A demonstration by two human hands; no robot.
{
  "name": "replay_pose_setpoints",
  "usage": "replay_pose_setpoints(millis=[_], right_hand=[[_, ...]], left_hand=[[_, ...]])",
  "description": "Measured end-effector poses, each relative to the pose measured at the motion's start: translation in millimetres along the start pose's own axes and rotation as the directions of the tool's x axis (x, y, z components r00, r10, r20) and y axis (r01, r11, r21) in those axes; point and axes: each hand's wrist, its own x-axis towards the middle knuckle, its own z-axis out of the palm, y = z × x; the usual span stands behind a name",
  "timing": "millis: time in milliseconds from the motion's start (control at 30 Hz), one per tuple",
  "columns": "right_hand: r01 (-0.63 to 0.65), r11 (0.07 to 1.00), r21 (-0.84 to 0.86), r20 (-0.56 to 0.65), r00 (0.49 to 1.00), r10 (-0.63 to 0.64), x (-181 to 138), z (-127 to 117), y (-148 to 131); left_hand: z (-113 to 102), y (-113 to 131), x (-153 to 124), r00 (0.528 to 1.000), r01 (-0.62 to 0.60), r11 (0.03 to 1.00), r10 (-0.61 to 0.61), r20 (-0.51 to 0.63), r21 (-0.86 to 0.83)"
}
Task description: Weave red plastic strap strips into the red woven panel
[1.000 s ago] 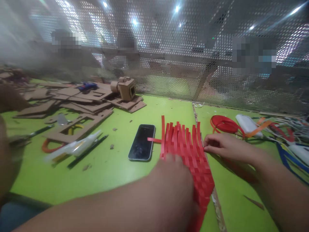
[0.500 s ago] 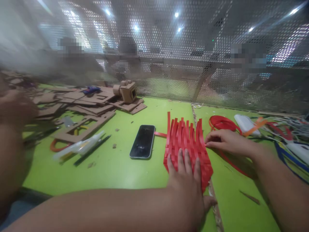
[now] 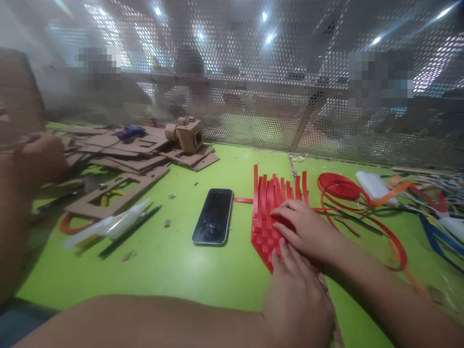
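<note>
A mat woven from red paper strips (image 3: 264, 220) lies on the green table (image 3: 174, 261), its loose strip ends fanning up at the far side. My left hand (image 3: 297, 295) lies flat on the mat's near corner, fingers stretched out. My right hand (image 3: 306, 229) rests on the mat's right half, fingers extended across the strips toward the left. A single red strip (image 3: 242, 199) sticks out to the left toward a black phone (image 3: 213, 216).
Cardboard cut-outs (image 3: 123, 154) and a small cardboard camera model (image 3: 188, 133) fill the back left. A glue tube (image 3: 108, 224) and pen lie front left. Red ribbon loops (image 3: 340, 186), coloured strips and a white object (image 3: 373, 186) lie right. Another person's hand (image 3: 39, 157) works at far left. Perforated screen behind.
My right hand moved from the mat's right edge onto the mat. My left hand slid back to the near corner. The mat shifted slightly.
</note>
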Motion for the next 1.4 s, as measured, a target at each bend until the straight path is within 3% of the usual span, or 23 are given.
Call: replay_pose_setpoints(millis=[233, 433, 567, 833, 1233, 1400], right_hand=[[-0.174, 0.984, 0.042, 0.034, 0.984, 0.173, 4.0, -0.5, -16.2], [-0.114, 0.993, 0.04, 0.089, 0.99, 0.11, 1.5, -5.9, -21.6], [-0.139, 0.99, 0.019, 0.056, 0.989, 0.138, 0.6, -3.0, -20.4], [-0.139, 0.99, -0.015, 0.068, 0.988, 0.14, 4.0, -3.5, -23.1], [-0.051, 0.997, 0.051, 0.023, 0.998, 0.05, 0.7, 4.8, -23.4], [0.096, 0.981, 0.167, 0.042, 0.994, -0.104, 3.3, 8.7, -21.8]], left_hand=[[4.5, 6.8, -1.4, 0.999, 0.019, 0.999, -0.02, -0.028, -0.042], [-4.3, 2.8, 2.6, 0.996, -0.037, 0.995, 0.044, 0.077, -0.096], [-9.3, 2.6, 4.4, 0.989, -0.025, 0.995, 0.039, 0.14, -0.099], [-11.7, 3.0, 6.2, 0.982, -0.026, 0.994, 0.045, 0.183, -0.104], [-12.9, 2.2, 5.8, 0.976, -0.023, 0.991, 0.052, 0.213, -0.135], [-6.6, 4.8, 1.9, 0.98, -0.002, 0.99, 0.031, 0.194, -0.143]])
